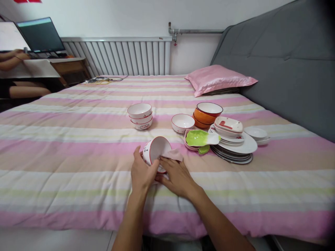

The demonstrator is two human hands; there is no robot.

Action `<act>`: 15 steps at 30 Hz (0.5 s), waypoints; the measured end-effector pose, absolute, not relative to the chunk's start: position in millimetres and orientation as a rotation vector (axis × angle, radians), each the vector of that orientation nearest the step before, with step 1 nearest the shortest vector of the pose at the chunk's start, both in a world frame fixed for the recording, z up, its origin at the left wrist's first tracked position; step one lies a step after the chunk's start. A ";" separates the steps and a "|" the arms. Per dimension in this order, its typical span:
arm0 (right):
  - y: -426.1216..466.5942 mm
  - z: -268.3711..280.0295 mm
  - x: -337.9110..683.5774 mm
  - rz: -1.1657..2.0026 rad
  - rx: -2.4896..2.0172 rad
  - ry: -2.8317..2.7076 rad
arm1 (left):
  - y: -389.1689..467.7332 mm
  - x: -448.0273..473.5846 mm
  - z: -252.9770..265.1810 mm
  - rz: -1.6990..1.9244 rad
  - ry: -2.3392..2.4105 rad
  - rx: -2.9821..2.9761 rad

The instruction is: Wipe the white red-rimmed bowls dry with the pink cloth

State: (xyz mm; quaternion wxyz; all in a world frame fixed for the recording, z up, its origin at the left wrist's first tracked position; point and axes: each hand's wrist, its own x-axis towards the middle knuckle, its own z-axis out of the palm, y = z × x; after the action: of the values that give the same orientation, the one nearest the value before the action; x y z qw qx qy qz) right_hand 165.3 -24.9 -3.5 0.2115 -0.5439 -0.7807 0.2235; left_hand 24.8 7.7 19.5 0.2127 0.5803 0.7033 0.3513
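Note:
A white bowl (155,148) with a red rim and dark markings is tilted on its side just above the striped bed, its mouth turned to the right. My left hand (142,170) grips it from the left, thumb at the near rim. A pale pink cloth (175,154) lies under the fingers of my right hand (178,174), which presses it against the bowl's inner rim. Behind them stands a stack of similar white bowls (140,116). One more white bowl (183,123) sits upright to the right of that stack.
Right of my hands are green leaf-shaped dishes (200,138), orange bowls (206,115), stacked plates (248,144) and small white dishes (256,133). A pink pillow (220,78) lies by the grey headboard (282,59). Cables (104,80) rest at the far left; another person's arm (13,59) shows at a desk.

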 end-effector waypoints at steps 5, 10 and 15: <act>-24.6 -6.5 160.2 0.618 -1.580 -2.108 | -0.5 30.0 28.6 0.784 2.331 1.871; -24.8 -9.0 157.9 0.601 -1.593 -2.077 | -5.7 29.8 33.0 0.474 2.386 1.822; -24.1 -11.4 157.4 0.582 -1.601 -2.082 | -4.0 28.1 32.1 0.511 2.290 1.897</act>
State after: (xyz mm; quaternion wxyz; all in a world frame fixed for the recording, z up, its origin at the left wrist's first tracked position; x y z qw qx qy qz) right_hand 157.4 -24.1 -11.4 0.2239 -0.5801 -0.7542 0.2109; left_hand 28.1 -4.0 32.1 0.0620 0.6275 0.7575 0.1691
